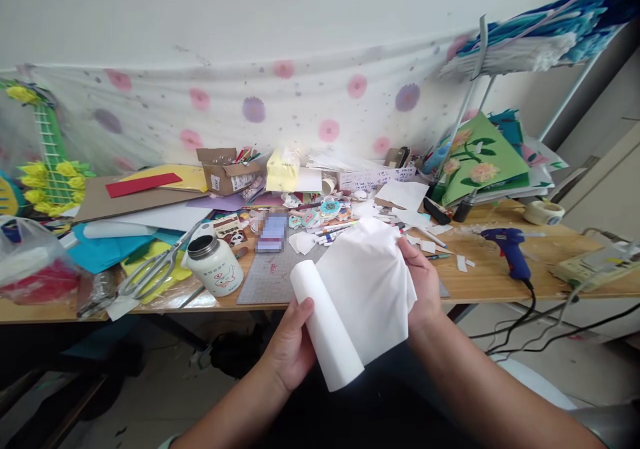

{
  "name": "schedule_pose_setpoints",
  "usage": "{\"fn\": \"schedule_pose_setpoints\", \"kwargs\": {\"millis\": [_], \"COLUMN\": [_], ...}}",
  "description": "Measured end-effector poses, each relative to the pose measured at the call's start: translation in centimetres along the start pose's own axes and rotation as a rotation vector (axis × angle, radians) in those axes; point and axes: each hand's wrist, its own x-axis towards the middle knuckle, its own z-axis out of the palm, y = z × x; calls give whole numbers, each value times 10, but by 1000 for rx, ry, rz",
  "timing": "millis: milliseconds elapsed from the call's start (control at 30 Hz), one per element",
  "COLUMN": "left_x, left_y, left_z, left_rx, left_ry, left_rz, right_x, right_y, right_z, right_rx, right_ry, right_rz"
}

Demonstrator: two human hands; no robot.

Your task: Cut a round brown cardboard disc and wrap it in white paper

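My left hand (295,339) is closed round a white paper tube (327,329), thumb on top, in front of the table edge. To its right hangs a wide, thin white paper sheet (365,289), creased and gathered toward its upper right; I cannot tell whether it joins the tube. My right hand (423,282) grips the sheet's right side, its fingers partly behind the paper. Behind the sheet lies a grey cutting mat (270,279) with a phone (271,232) on it.
Left on the wooden table (540,245) stand an uncapped white bottle (215,265) and large scissors (160,269). A blue glue gun (507,249) with a trailing cord lies at the right. Pens, paper scraps and a cardboard box (227,172) crowd the back.
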Motion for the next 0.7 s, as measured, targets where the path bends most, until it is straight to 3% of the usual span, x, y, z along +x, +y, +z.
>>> {"fn": "schedule_pose_setpoints", "kwargs": {"millis": [133, 267, 400, 700], "left_x": [2, 5, 9, 24], "left_y": [2, 5, 8, 8], "left_z": [4, 7, 15, 35], "left_rx": [54, 90, 183, 282], "left_ry": [23, -38, 48, 145], "left_rz": [105, 189, 241, 329], "right_x": [0, 2, 3, 10], "right_y": [0, -3, -6, -4], "right_z": [-2, -11, -18, -19], "right_rx": [7, 199, 322, 358], "right_ry": [12, 41, 31, -59], "right_rz": [-24, 41, 112, -63]}}
